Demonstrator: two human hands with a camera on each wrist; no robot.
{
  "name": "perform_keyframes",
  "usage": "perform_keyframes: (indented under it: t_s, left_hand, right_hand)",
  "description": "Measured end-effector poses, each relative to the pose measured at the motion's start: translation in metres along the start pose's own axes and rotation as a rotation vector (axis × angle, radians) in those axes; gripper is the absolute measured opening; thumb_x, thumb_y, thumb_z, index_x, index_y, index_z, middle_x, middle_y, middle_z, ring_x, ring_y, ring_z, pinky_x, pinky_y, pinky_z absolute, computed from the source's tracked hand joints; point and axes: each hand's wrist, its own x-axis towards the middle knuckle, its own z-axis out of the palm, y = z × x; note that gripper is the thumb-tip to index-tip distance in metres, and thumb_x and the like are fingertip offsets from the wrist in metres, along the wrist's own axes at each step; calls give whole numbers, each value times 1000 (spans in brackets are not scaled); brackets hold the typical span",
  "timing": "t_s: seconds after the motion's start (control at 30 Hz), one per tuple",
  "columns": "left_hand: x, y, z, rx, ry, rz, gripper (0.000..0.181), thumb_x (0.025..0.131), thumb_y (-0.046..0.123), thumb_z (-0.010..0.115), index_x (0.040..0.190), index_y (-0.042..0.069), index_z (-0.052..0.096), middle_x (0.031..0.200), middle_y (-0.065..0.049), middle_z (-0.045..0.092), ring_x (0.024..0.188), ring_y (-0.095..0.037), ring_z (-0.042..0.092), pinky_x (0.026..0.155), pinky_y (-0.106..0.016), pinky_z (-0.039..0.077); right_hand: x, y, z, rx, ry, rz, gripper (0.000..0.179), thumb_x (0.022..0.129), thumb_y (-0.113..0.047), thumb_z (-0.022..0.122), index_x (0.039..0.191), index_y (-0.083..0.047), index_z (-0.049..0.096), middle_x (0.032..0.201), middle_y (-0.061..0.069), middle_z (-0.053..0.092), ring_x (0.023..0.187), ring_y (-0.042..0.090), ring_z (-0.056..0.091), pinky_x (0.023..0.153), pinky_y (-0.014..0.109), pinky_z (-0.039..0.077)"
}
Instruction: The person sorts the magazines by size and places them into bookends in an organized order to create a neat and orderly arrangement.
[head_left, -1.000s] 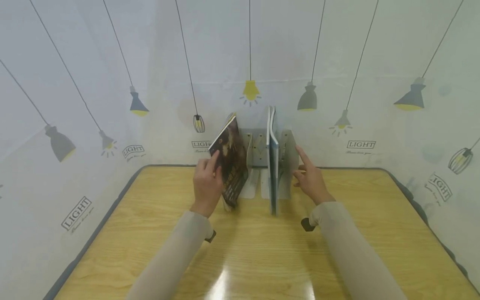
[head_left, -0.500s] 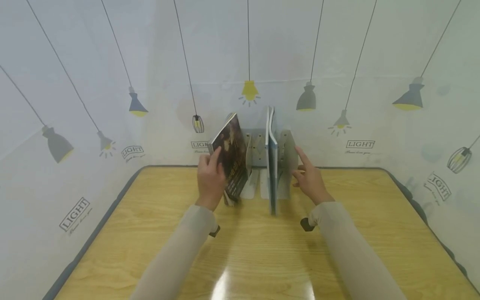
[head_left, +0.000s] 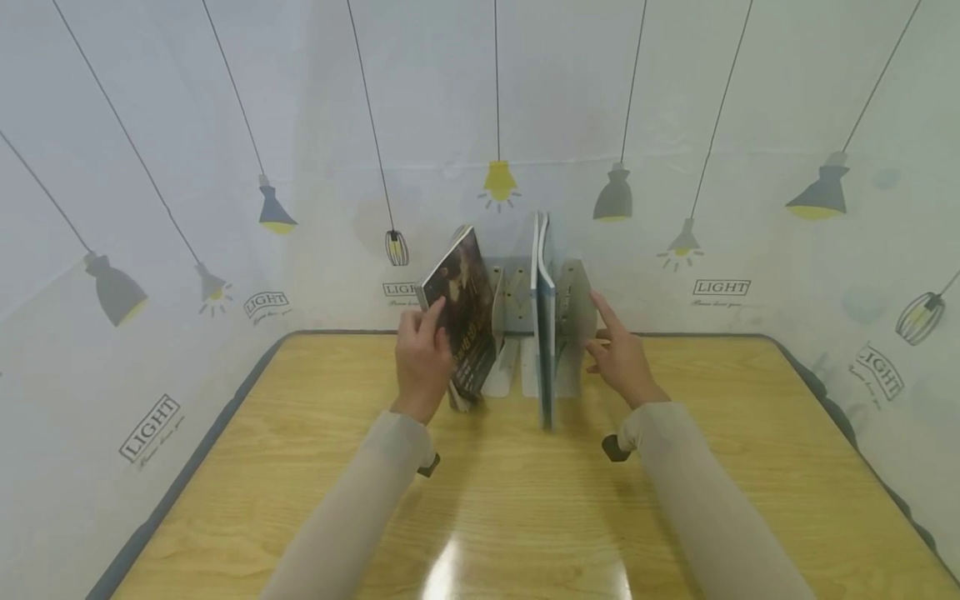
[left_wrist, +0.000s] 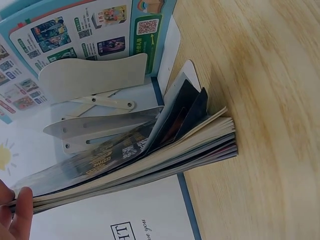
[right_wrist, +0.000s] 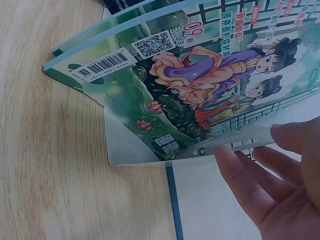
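My left hand (head_left: 423, 362) pinches the near edge of a dark-covered magazine (head_left: 467, 312), which leans left. In the left wrist view its page edges (left_wrist: 145, 172) show, and its lower corner is bent up beside a base plate. A white metal expanding book rack (head_left: 517, 304) stands behind, with upright plates and a crossed-bar link. Two light-blue-edged magazines (head_left: 544, 333) stand upright in its right part, an illustrated green cover (right_wrist: 190, 90) facing right. At the rack's right end plate (head_left: 581, 321), my right hand (head_left: 624, 358) touches with index finger straight and thumb near.
The rack stands on a wood-grain table (head_left: 510, 508) near its back edge. A white wall sheet (head_left: 337, 192) printed with lamps rises behind and along both sides. A dark wrist device (head_left: 615, 448) hangs below the right sleeve.
My left hand and the dark magazine have shifted slightly right toward the rack, mostly in the first half second. The right hand and the blue-edged magazines stay in place.
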Motion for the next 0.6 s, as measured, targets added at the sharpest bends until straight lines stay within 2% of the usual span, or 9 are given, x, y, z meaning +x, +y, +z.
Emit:
perform_keyframes:
  t_s: [0.23, 0.37, 0.5, 0.6]
  left_hand:
    - [-2, -3, -2, -36, 24, 67, 36, 80, -12, 64, 113, 0, 67, 92, -14, 52, 78, -27, 54, 68, -36, 51]
    - [-4, -7, -4, -63, 15, 96, 30, 79, -13, 64, 105, 0, 69, 91, -13, 53, 76, -25, 54, 67, -34, 52]
    - [-9, -11, -7, -99, -34, 125, 24, 82, -12, 64, 102, 0, 70, 91, -12, 54, 76, -23, 57, 66, -30, 54]
    - [-15, -17, -10, -123, -107, 158, 20, 83, -10, 66, 100, 0, 70, 91, -11, 57, 78, -22, 58, 66, -26, 55]
  right_hand:
    - [0, -4, 0, -10, -6, 4, 85, 94, 4, 56, 155, -40, 15, 124, 37, 53, 92, 43, 67, 60, 42, 59]
    - [1, -4, 2, -43, -5, -20, 83, 95, 1, 56, 156, -36, 14, 125, 36, 53, 93, 42, 67, 61, 39, 59]
    - [-2, -2, 1, -89, 0, -51, 81, 97, -4, 56, 156, -37, 12, 127, 33, 52, 89, 41, 68, 61, 34, 59]
    - [-8, 1, 0, -125, 23, -86, 77, 98, -11, 59, 156, -37, 16, 128, 27, 54, 89, 37, 68, 66, 39, 59]
